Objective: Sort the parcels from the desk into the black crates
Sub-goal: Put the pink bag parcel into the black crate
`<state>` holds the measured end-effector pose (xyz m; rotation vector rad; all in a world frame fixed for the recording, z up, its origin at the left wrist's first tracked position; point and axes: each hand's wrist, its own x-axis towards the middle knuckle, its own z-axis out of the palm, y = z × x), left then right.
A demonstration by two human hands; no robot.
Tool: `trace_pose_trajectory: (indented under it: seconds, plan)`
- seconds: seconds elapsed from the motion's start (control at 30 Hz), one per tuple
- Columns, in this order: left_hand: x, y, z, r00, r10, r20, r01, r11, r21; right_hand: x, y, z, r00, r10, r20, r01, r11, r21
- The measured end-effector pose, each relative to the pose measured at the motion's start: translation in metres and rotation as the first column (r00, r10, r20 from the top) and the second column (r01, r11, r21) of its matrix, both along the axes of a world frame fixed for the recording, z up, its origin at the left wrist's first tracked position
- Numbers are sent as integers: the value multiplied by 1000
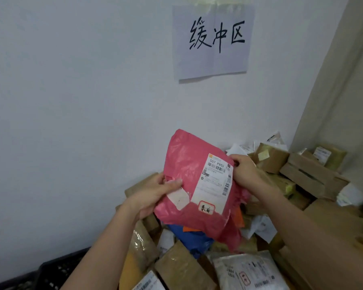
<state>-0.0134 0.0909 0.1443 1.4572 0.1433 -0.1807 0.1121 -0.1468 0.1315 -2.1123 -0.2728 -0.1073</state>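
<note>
- Two hands hold one pink parcel (197, 189) up in front of the wall, above the heap of parcels (291, 181) on the desk; I use the pink parcel as the landmark below.
- Left hand (155, 193) grips the pink parcel's left edge, thumb pressed across the front near a small white sticker (179, 198); right hand (246, 169) pinches its upper right corner, fingers curled behind.
- Shipping label (215, 183) faces the camera, tilted; a handwritten tag sits at its lower end. The step in hand appears to be reading that label to choose a crate.
- To do it well: keep the thumb off the printed code, pull the soft plastic taut between the hands so the label lies flat, and level it before reading.
- Black crate (57, 273) shows far below and left of the pink parcel, only partly in view; which crate suits this parcel cannot be told.
- Blue bag (195, 240) and brown boxes lie just under the pink parcel, so lift it clear before swinging left, lest loose parcels get dragged off.
</note>
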Motion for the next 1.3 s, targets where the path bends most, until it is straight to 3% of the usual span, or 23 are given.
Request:
trace_pose_trajectory:
  seconds: [0.07, 0.2, 0.27, 0.33, 0.4, 0.47, 0.67, 1.0, 1.3]
  plan:
    - [-3, -3, -3, 998, 60, -2, -60, 995, 75, 0, 10, -5, 1000, 7, 13, -8, 999, 42]
    - [-4, 11, -14, 972, 231, -36, -233, 970, -71, -5, 19, -9, 977, -5, -214, 77, 941, 330]
    - [-6, 16, -18, 952, 303, -34, -304, 940, -153, -8, 18, -17, 926, 100, -365, 75, 896, 437]
    - [-8, 18, -18, 934, 357, -32, -354, 907, -226, -18, 19, -23, 849, 224, -478, 5, 902, 432]
    - [-10, 17, -17, 928, 372, -30, -367, 895, -254, -27, 25, -33, 768, 371, -523, -89, 870, 485]
    - [-13, 16, -20, 921, 387, -44, -385, 887, -253, -34, 30, -39, 743, 461, -485, -141, 816, 560]
    - [-28, 31, -36, 887, 452, -98, -462, 875, -148, -37, 24, -54, 846, 359, -394, -63, 802, 594]
    - [-65, 56, -80, 808, 567, -161, -571, 821, 28, -50, 54, -106, 848, 262, -460, -6, 874, 486]
    - [-97, 129, -101, 773, 608, -179, -613, 789, 34, -84, 119, -114, 855, 233, -462, -62, 933, 356]
